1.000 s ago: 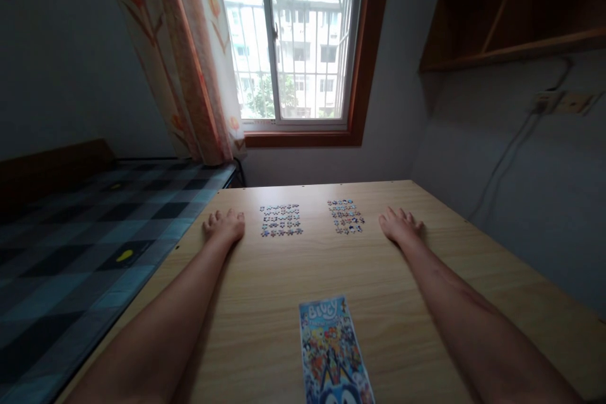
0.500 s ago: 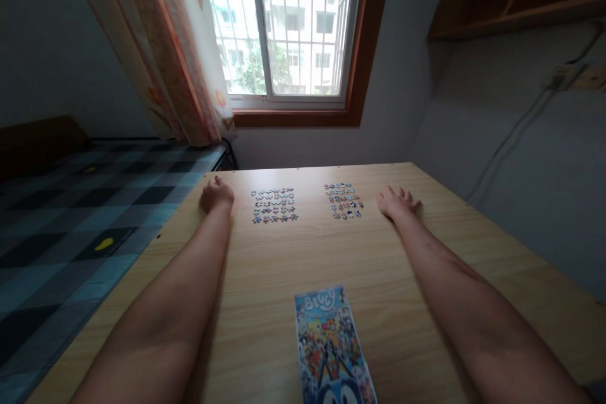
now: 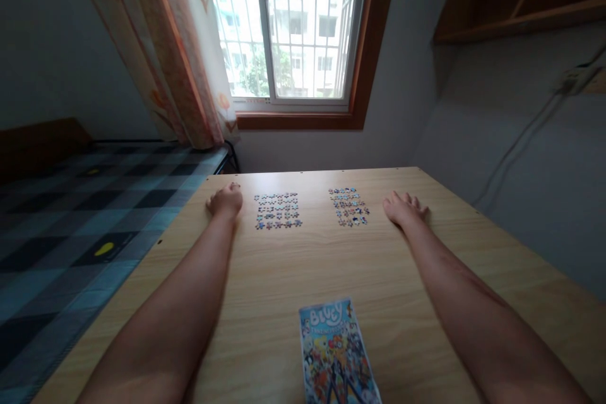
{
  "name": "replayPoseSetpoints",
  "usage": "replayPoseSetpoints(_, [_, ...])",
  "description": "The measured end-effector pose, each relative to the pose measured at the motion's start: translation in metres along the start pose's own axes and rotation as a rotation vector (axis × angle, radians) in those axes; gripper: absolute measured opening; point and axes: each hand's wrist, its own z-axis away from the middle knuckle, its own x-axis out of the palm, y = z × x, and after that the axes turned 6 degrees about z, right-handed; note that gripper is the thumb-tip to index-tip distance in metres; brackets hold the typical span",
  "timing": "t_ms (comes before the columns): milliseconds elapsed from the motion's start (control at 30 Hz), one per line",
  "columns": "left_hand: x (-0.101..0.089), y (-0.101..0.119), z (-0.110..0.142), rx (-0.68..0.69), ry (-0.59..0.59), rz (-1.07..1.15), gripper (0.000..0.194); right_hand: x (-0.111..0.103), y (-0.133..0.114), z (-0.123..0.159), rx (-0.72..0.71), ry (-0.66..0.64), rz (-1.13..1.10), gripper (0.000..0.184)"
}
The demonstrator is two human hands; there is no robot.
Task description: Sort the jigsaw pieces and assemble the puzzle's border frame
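Pale wood-grain marks the table in the head view. Near its left edge rests the left hand, fingers bent and partly hidden, its grip impossible to tell. Well apart, the right hand lies with fingers spread. Between them, the left puzzle pieces and right puzzle pieces form separate rows; a colourful "Bluey" print lies nearer the person.

Arms stretched forward, apart; left hand loosely curled, right hand spread.
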Motion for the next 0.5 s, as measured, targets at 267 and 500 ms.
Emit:
replayPoseSetpoints(267, [0.009, 0.007, 0.008, 0.334, -0.047, 0.081, 0.048, 0.001, 0.0, 0.002, -0.018, 0.001, -0.002, 0.067])
replayPoseSetpoints(500, [0.015, 0.008, 0.01, 0.443, -0.154, 0.017, 0.051, -0.001, -0.001, 0.005, -0.015, -0.009, 0.003, 0.066])
